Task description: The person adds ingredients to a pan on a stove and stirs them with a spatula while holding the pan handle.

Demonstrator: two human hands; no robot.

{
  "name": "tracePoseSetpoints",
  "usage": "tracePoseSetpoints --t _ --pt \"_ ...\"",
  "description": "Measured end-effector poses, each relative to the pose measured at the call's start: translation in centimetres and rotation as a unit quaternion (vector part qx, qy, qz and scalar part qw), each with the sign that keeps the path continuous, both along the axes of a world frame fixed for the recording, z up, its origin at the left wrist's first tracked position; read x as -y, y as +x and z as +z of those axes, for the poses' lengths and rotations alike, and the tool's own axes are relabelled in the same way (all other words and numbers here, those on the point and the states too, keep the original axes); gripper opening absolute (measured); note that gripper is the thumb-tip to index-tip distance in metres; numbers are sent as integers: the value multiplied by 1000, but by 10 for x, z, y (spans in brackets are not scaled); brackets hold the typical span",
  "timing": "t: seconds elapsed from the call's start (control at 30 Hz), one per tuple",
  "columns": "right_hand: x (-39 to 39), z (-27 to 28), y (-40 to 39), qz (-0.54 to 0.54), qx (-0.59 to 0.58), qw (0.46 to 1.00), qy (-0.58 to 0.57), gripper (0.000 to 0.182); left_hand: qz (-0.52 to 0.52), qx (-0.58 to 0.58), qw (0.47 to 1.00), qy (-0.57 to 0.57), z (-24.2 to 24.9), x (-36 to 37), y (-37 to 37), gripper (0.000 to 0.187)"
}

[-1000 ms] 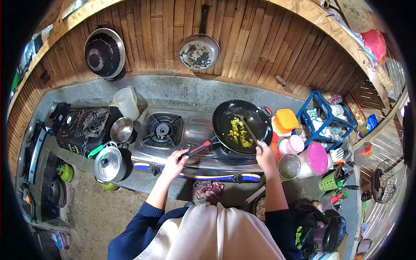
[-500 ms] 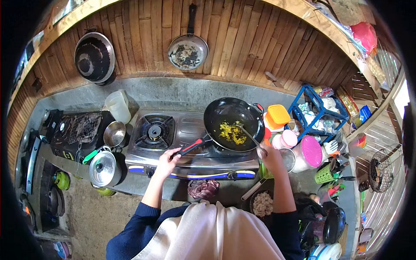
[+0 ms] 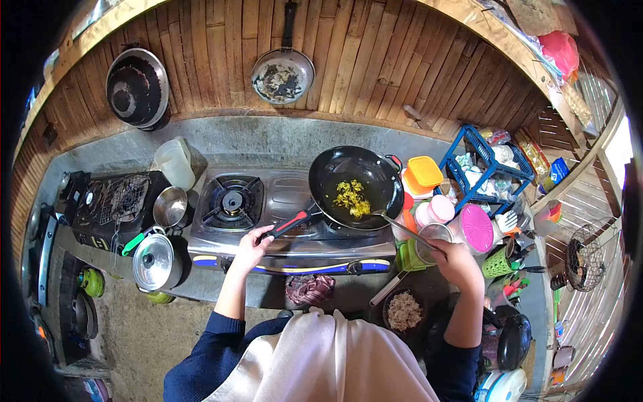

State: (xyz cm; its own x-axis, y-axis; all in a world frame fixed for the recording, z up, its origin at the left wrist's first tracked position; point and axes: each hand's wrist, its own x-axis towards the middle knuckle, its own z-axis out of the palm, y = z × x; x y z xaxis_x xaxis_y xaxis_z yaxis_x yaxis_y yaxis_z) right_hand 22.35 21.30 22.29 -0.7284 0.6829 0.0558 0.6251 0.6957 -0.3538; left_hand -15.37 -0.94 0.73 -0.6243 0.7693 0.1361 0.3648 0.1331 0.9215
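A black wok (image 3: 348,164) sits on the right burner of the two-burner stove (image 3: 284,181), with chopped yellow-green food (image 3: 352,199) in its middle. My left hand (image 3: 253,249) is closed around the end of the wok's red and black handle. On the right, my right hand (image 3: 458,266) grips a metal spatula (image 3: 410,232), whose tip rests inside the wok's lower right side, beside the food. The left burner (image 3: 232,202) carries no pan.
A lidded pot (image 3: 154,261) and a small saucepan (image 3: 171,206) stand left of the stove. Plastic containers (image 3: 425,172), a blue rack (image 3: 483,167) and a green basket (image 3: 497,262) are at right. A bowl of rice (image 3: 404,311) and a crumpled cloth (image 3: 310,289) lie nearer.
My right hand has moved right and down, drawing the spatula from the food to the wok's right side. The food is bunched differently. The whole view has shifted slightly.
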Motion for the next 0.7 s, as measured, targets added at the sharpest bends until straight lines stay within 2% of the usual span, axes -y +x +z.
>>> tracePoseSetpoints --t 0.13,0.23,0.47,0.57,0.7 --pt "4 12 5 -7 22 1000 3 31 -7 3 1000 2 4 0 2 34" --pt "-4 -2 7 15 3 1000 23 30 -9 14 1000 -3 9 1 4 35" --pt "-22 -40 -8 -5 -12 1000 -16 28 -11 17 1000 -7 15 2 6 39" --pt "-28 -58 -19 -15 -34 999 -34 27 -1 9 998 -62 16 4 7 39" --pt "-27 -70 -42 -40 -72 995 -49 27 -3 61 997 -46 17 5 10 39"
